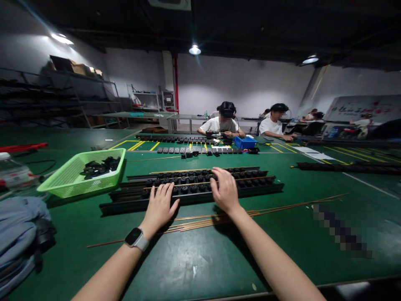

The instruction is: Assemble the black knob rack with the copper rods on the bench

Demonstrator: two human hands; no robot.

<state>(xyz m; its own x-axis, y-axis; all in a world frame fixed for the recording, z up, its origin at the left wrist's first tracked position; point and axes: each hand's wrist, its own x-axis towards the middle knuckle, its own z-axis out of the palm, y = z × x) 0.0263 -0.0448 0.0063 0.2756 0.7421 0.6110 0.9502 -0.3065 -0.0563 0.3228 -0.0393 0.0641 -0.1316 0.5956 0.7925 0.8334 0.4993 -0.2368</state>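
In the middle of the table lie several long black rails (191, 198) side by side, with rows of black round parts (184, 190) between them. Thin brass-coloured rods (196, 184) run lengthwise over the rows. My left hand (158, 207), with a watch on its wrist, rests palm down on the near left part of the rails, its fingers stretched out. Over the rails further right is my right hand (226, 191), fingers extended and thumb apart, close to a rod. More loose brass-coloured rods (200, 223) lie on the table under my wrists.
A light green basket (70, 190) holding black parts stands left, near a bottle (14, 175) and a grey-blue bag (20, 242). Further back are a row of black pieces (200, 150) and a blue bin (244, 142). Co-workers sit across the table.
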